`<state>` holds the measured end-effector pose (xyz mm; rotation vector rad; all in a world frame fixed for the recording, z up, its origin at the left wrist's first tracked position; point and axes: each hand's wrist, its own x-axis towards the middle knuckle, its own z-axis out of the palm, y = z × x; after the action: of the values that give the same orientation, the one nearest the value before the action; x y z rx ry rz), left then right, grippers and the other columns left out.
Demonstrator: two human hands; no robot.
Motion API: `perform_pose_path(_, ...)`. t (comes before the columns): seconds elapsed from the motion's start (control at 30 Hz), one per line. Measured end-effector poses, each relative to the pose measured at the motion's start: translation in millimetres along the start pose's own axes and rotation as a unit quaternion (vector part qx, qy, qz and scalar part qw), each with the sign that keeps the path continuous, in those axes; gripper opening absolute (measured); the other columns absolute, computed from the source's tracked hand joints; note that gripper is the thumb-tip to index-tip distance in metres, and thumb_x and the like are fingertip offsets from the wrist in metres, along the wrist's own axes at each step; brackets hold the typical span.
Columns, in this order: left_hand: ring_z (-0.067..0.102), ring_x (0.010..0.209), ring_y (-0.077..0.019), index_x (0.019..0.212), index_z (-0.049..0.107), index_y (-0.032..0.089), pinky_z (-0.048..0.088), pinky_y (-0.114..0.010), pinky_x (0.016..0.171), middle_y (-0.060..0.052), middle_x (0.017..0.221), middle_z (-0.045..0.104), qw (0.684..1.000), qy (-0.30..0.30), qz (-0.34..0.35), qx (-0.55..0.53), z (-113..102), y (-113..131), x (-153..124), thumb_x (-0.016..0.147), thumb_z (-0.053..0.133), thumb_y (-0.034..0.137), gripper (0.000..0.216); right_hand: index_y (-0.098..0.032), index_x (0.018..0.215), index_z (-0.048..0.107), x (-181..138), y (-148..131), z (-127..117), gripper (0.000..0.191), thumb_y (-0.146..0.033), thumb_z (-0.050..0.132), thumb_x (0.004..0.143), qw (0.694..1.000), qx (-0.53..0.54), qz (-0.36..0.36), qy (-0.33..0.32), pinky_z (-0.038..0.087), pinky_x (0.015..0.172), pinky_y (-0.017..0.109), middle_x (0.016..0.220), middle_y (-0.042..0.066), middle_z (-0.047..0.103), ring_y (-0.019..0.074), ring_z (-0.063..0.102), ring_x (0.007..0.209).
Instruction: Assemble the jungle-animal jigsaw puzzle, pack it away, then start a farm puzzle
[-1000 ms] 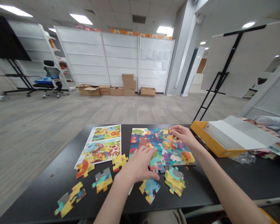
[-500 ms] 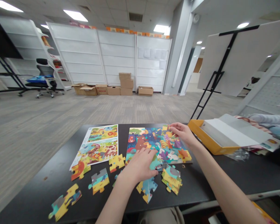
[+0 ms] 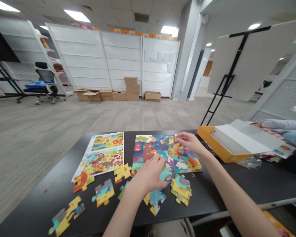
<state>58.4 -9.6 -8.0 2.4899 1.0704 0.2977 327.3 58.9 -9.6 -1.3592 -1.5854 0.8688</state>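
Observation:
A colourful jigsaw puzzle (image 3: 148,151) with animals, rabbits and a bear among them, lies on the black table. My right hand (image 3: 191,143) reaches over its upper right part, fingertips pinched at a small yellow-and-orange puzzle piece (image 3: 172,140). Over the lower edge rests my left hand (image 3: 149,174), its thumb and fingers closed around a teal puzzle piece (image 3: 168,177) that sticks out past the puzzle's border. Part of that piece is hidden by the hand. Loose pieces (image 3: 156,200) lie just below my left wrist, beside a small stack of pieces (image 3: 181,191).
A picture sheet (image 3: 106,151) lies left of the puzzle, with loose pieces (image 3: 103,192) near it. To the right stand an open yellow box (image 3: 222,148) and crumpled clear plastic (image 3: 250,163). Beyond the table are cardboard boxes (image 3: 119,96), an office chair (image 3: 43,82) and a board stand (image 3: 227,85).
My right hand has shifted slightly left and down at the puzzle's top edge. My left hand stays nearly in place, and the whole view has drifted a little.

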Motion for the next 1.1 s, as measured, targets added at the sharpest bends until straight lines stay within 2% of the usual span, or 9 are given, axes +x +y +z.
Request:
perform_pose_path(0.23, 0.057, 0.119, -0.0291, 0.125, 0.058, 0.021, 0.048, -0.043, 0.102, -0.008, 0.123, 0.061, 0.999, 0.005, 0.027, -0.02, 2.5, -1.6, 2.2, 0.076, 0.075, 0.031, 0.052, -0.018, 0.088, 0.065, 0.4, 1.6, 0.1, 0.035, -0.05, 0.074, 0.075, 1.0, -0.004, -0.001, -0.013, 0.053, 0.055, 0.027, 0.074, 0.003, 0.071, 0.016, 0.067, 0.062)
perform_pose_path(0.37, 0.057, 0.119, -0.0289, 0.125, 0.058, 0.023, 0.048, -0.043, 0.101, -0.007, 0.124, 0.062, 0.999, 0.006, 0.029, -0.016, 3.5, -2.8, 2.8, 0.075, 0.079, 0.033, 0.055, -0.018, 0.089, 0.066, 1.2, 3.7, -1.0, 0.036, -0.05, 0.073, 0.075, 1.0, -0.013, 0.008, -0.012, 0.05, 0.051, 0.026, 0.068, 0.002, 0.069, 0.0169, 0.066, 0.06)
perform_pose_path(0.53, 0.058, 0.117, -0.0299, 0.125, 0.058, 0.023, 0.05, -0.044, 0.098, -0.007, 0.123, 0.062, 0.999, 0.007, 0.032, -0.005, 3.4, -3.0, 2.0, 0.073, 0.083, 0.038, 0.06, -0.018, 0.089, 0.068, 1.0, 4.4, -0.5, 0.035, -0.051, 0.073, 0.076, 1.0, -0.02, 0.002, -0.014, 0.05, 0.052, 0.027, 0.067, 0.002, 0.07, 0.0176, 0.067, 0.059)
perform_pose_path(0.77, 0.057, 0.118, -0.0312, 0.12, 0.059, 0.025, 0.048, -0.045, 0.101, -0.006, 0.119, 0.062, 0.999, 0.017, 0.031, 0.023, 3.1, -0.5, 1.3, 0.073, 0.082, 0.039, 0.054, -0.018, 0.087, 0.068, 1.2, 5.7, 0.4, 0.037, -0.053, 0.074, 0.076, 1.0, -0.025, -0.004, -0.014, 0.051, 0.054, 0.028, 0.07, 0.003, 0.071, 0.0171, 0.066, 0.059)
perform_pose_path(0.97, 0.066, 0.102, -0.0285, 0.124, 0.055, 0.025, 0.056, -0.039, 0.084, -0.006, 0.12, 0.06, 0.999, 0.003, 0.01, 0.032, 0.8, 1.5, -1.3, 0.079, 0.074, 0.037, 0.05, -0.018, 0.089, 0.067, 1.1, 6.0, 1.5, 0.038, -0.053, 0.073, 0.076, 1.0, -0.022, -0.008, -0.015, 0.051, 0.055, 0.028, 0.069, 0.003, 0.071, 0.0172, 0.066, 0.06)
perform_pose_path(1.1, 0.066, 0.105, -0.0283, 0.124, 0.054, 0.025, 0.055, -0.038, 0.084, -0.006, 0.121, 0.059, 0.999, 0.007, 0.008, 0.043, 0.6, 0.8, -0.7, 0.082, 0.07, 0.036, 0.046, -0.018, 0.089, 0.067, 1.4, 5.7, 1.6, 0.038, -0.053, 0.073, 0.076, 0.999, -0.026, -0.009, -0.017, 0.052, 0.055, 0.029, 0.069, 0.003, 0.071, 0.0177, 0.067, 0.059)
